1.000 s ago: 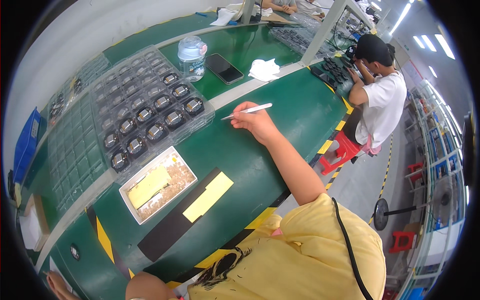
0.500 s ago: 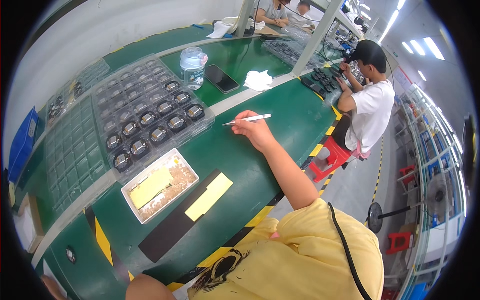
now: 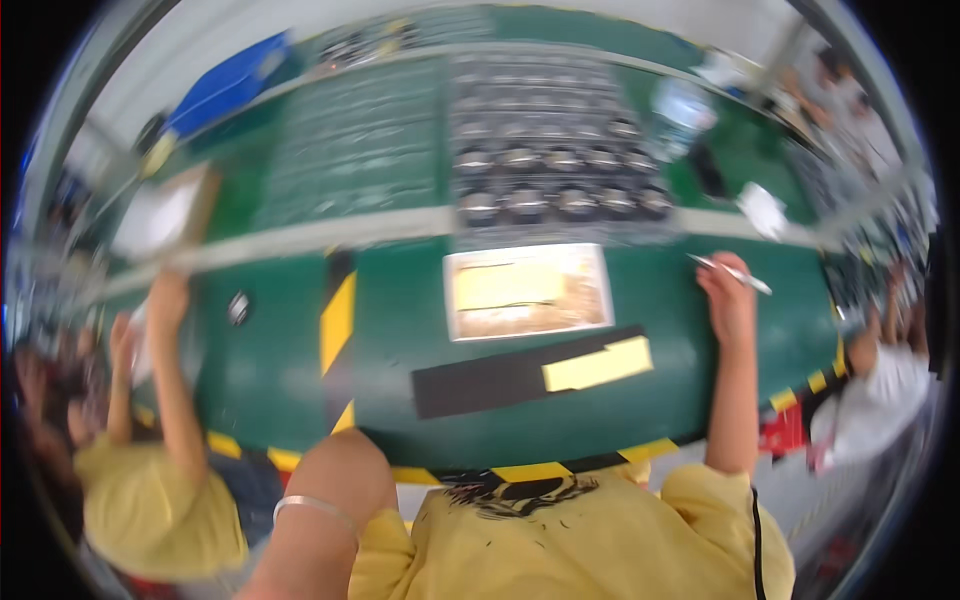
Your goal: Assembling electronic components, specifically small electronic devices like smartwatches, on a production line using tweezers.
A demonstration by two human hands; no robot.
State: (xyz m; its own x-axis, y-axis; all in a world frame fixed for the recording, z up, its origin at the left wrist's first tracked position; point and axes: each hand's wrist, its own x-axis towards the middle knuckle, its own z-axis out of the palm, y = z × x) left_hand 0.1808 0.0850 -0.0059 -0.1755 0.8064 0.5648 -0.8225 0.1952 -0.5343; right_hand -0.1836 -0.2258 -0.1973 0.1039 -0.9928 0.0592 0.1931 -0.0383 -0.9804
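My right hand (image 3: 730,290) is raised over the right side of the green bench, its fingers closed around slim white tweezers (image 3: 757,284). The pointed end aims left, toward a clear plastic tray (image 3: 560,150) holding rows of round black parts with shiny centres. My bent left arm (image 3: 340,475) wears a bangle; the hand itself is beyond the lower edge. Between the arms lies a shallow white box (image 3: 606,285) with a yellow piece and tan bits inside. In front of it is a black strip (image 3: 465,386) bearing yellow paper (image 3: 598,365).
Left of the striped tape (image 3: 338,322) lies a small round part (image 3: 238,307). A co-worker in yellow (image 3: 160,505) reaches over the bench there. A blue bin (image 3: 225,85), bottle (image 3: 683,115), phone (image 3: 708,172) and crumpled tissue (image 3: 763,209) stand farther back. Another person (image 3: 880,390) sits right.
My view has swung left and blurred, bringing the left-hand co-worker into sight. The tweezers stay in my right hand. More of my bent left arm with its bangle shows.
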